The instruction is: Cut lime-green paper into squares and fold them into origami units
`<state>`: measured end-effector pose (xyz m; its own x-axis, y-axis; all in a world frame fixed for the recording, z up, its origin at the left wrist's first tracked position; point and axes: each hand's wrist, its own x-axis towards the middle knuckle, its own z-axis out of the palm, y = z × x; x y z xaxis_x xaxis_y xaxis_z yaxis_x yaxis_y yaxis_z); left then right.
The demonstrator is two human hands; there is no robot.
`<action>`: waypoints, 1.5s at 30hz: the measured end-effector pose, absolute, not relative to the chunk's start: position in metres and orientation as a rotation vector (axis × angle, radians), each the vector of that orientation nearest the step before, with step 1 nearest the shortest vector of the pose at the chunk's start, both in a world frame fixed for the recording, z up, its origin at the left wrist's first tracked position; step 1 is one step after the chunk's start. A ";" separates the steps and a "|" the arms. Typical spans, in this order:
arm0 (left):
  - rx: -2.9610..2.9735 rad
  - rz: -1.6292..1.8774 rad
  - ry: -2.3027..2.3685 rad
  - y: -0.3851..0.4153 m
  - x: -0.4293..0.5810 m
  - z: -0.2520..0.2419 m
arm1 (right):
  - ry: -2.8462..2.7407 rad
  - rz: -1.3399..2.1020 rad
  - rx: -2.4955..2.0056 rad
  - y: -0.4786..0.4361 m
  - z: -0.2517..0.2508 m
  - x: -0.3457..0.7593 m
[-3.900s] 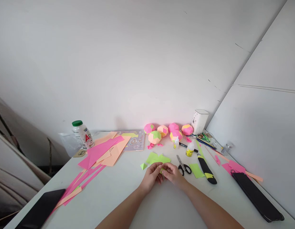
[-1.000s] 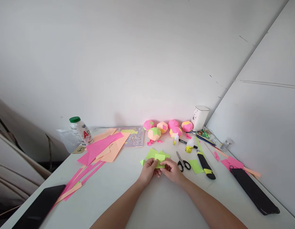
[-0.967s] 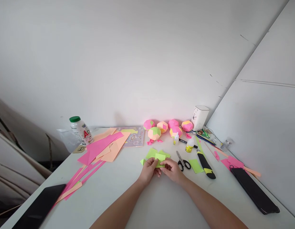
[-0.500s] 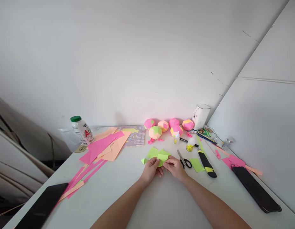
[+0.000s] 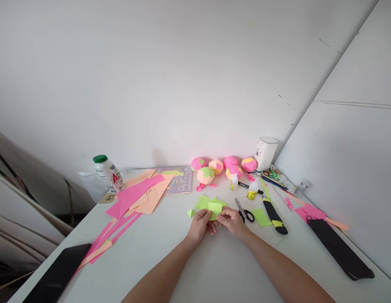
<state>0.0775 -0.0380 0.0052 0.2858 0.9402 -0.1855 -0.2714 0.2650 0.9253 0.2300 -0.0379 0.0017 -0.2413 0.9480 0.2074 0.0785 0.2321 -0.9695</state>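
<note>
A small green paper square (image 5: 215,207) is held upright between my two hands. My left hand (image 5: 200,225) pinches its lower left side, and my right hand (image 5: 232,222) pinches its lower right side. Behind it, more green paper pieces (image 5: 202,202) lie on the table. A small folded green piece (image 5: 191,213) sits just left of my left hand. Black-handled scissors (image 5: 244,210) lie beside my right hand, followed by a green sheet (image 5: 261,217) and a black and yellow cutter (image 5: 274,216).
Several faceted paper balls (image 5: 205,175) stand near the wall, with glue bottles (image 5: 252,191) in front. Pink and orange paper (image 5: 132,195), a white bottle (image 5: 110,174) and a black phone (image 5: 58,273) are left; a black case (image 5: 341,248) lies right.
The green square between my fingers shows a flatter, slightly different face. Both hands have barely moved, and the camera view has shifted slightly.
</note>
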 end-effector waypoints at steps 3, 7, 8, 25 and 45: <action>0.922 0.985 0.896 -0.038 0.077 0.006 | -1.521 1.173 -1.007 -0.039 0.002 0.230; 0.945 0.955 0.889 -0.038 0.076 0.008 | -1.448 1.196 -1.057 -0.038 -0.001 0.232; 0.957 0.944 0.884 -0.038 0.076 0.009 | -1.432 1.193 -1.070 -0.037 -0.003 0.232; 1.160 0.904 0.830 -0.040 0.079 0.003 | -1.284 1.191 -1.092 -0.040 0.006 0.230; 1.096 0.882 0.852 -0.038 0.079 0.005 | -1.196 1.235 -1.030 -0.035 -0.006 0.230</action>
